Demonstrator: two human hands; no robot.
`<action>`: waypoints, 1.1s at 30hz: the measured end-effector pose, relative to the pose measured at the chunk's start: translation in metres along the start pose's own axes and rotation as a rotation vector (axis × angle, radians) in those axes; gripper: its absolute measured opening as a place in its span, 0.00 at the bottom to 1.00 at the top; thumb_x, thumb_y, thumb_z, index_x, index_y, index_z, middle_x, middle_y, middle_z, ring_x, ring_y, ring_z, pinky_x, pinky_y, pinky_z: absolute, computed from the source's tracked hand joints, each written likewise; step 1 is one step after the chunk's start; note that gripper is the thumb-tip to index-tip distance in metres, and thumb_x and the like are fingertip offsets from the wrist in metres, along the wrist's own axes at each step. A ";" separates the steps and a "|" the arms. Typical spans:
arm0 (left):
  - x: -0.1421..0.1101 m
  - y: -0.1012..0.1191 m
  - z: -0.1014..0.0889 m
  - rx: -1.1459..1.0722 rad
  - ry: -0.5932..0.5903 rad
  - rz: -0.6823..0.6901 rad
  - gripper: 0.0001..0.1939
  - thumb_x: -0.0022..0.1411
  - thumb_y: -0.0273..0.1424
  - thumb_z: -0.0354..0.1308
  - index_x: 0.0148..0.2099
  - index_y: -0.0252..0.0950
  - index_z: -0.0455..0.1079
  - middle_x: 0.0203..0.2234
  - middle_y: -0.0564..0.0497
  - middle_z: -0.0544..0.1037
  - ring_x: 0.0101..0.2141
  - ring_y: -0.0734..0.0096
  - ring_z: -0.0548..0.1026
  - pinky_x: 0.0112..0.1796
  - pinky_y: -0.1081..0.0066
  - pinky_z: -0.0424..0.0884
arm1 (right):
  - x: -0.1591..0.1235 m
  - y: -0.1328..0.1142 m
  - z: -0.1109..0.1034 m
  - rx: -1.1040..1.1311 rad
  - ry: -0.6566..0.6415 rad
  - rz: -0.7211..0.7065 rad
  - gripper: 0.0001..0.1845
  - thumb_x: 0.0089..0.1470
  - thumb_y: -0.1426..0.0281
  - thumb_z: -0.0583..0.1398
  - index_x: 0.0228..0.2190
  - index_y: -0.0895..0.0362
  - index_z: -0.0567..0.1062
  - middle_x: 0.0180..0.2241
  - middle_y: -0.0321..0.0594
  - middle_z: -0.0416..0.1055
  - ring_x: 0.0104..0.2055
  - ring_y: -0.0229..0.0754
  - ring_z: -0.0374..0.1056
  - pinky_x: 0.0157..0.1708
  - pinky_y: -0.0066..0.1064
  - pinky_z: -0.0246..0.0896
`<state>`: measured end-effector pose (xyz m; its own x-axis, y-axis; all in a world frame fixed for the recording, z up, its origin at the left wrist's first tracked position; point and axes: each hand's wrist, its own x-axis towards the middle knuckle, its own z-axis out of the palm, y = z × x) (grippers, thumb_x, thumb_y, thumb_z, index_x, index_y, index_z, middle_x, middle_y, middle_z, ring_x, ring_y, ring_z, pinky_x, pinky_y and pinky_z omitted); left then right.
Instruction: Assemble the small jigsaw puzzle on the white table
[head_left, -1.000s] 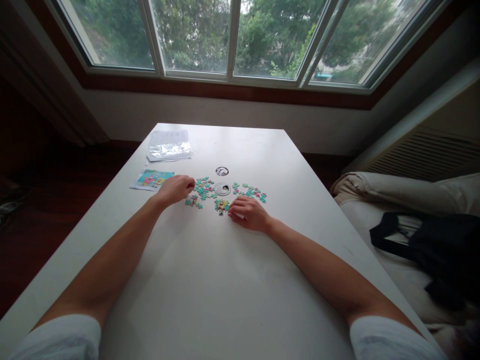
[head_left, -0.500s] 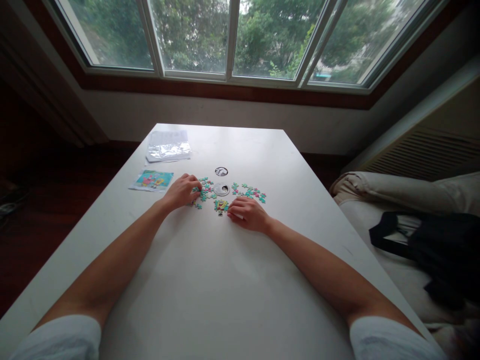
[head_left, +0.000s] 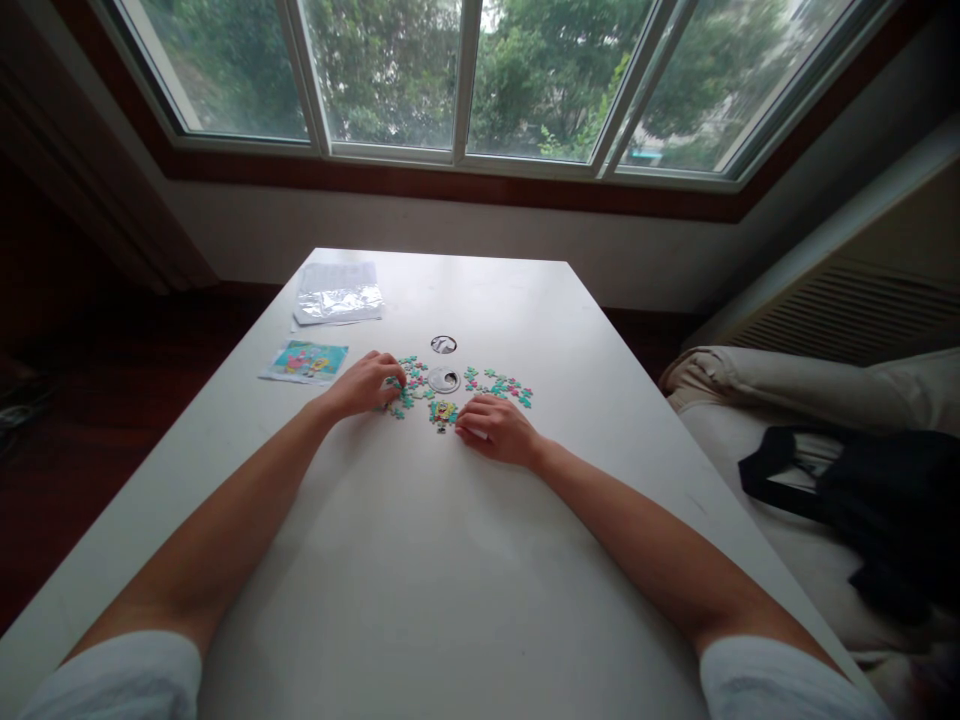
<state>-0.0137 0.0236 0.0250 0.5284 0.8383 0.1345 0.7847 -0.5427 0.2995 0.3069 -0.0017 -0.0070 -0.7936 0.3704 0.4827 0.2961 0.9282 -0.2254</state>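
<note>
Small teal, pink and yellow puzzle pieces [head_left: 501, 384] lie scattered mid-table on the white table [head_left: 420, 560]. My left hand [head_left: 365, 384] rests on the left cluster of pieces [head_left: 409, 380], fingers curled over them; what they grip is hidden. My right hand [head_left: 496, 428] lies curled beside a small joined patch of yellow and teal pieces [head_left: 442, 412], fingertips touching it. A round silver lid [head_left: 444, 379] sits between the clusters.
A printed picture card [head_left: 304, 361] lies left of the pieces, a clear plastic bag [head_left: 337, 297] beyond it, and a round cable hole [head_left: 443, 344] behind the lid. A bed with a black bag [head_left: 870, 495] stands right of the table. Windows ahead.
My left hand slid right from near the picture card onto the left cluster of pieces and curled over them. My right hand stayed in place.
</note>
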 end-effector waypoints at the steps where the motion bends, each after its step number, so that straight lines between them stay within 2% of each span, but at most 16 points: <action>1: 0.000 -0.001 0.000 -0.015 -0.002 0.008 0.12 0.62 0.34 0.58 0.45 0.41 0.79 0.46 0.45 0.76 0.49 0.57 0.71 0.56 0.59 0.66 | 0.000 0.000 0.000 0.003 0.002 -0.001 0.11 0.67 0.65 0.56 0.34 0.53 0.76 0.34 0.43 0.76 0.38 0.43 0.69 0.42 0.36 0.63; 11: -0.001 -0.008 -0.001 -0.092 -0.044 0.025 0.13 0.63 0.39 0.60 0.46 0.43 0.80 0.47 0.45 0.78 0.52 0.58 0.71 0.58 0.59 0.64 | 0.000 0.001 0.001 0.003 0.005 0.000 0.09 0.66 0.66 0.57 0.34 0.53 0.75 0.34 0.42 0.77 0.39 0.44 0.70 0.42 0.35 0.64; 23: -0.002 -0.007 -0.004 -0.150 -0.071 0.024 0.10 0.63 0.39 0.59 0.40 0.40 0.78 0.43 0.46 0.77 0.49 0.60 0.71 0.54 0.64 0.67 | 0.000 0.001 0.001 0.022 0.009 -0.003 0.12 0.68 0.65 0.55 0.35 0.53 0.76 0.34 0.43 0.77 0.39 0.44 0.70 0.41 0.36 0.64; 29: -0.003 -0.003 -0.004 -0.102 -0.057 0.039 0.11 0.63 0.40 0.61 0.44 0.41 0.79 0.43 0.47 0.77 0.49 0.60 0.70 0.53 0.65 0.66 | -0.001 0.002 0.001 0.022 0.012 -0.003 0.12 0.68 0.65 0.55 0.35 0.53 0.76 0.34 0.43 0.77 0.39 0.44 0.70 0.41 0.36 0.64; 33: -0.002 0.000 -0.004 -0.028 -0.042 0.062 0.10 0.60 0.40 0.64 0.41 0.42 0.79 0.44 0.47 0.76 0.48 0.58 0.70 0.54 0.62 0.64 | 0.000 0.002 0.001 0.024 0.004 0.001 0.12 0.68 0.65 0.55 0.35 0.54 0.76 0.35 0.43 0.77 0.39 0.43 0.70 0.42 0.36 0.64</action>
<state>-0.0162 0.0217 0.0282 0.5889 0.8001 0.1141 0.7412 -0.5910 0.3184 0.3072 0.0000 -0.0083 -0.7915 0.3712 0.4856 0.2839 0.9268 -0.2457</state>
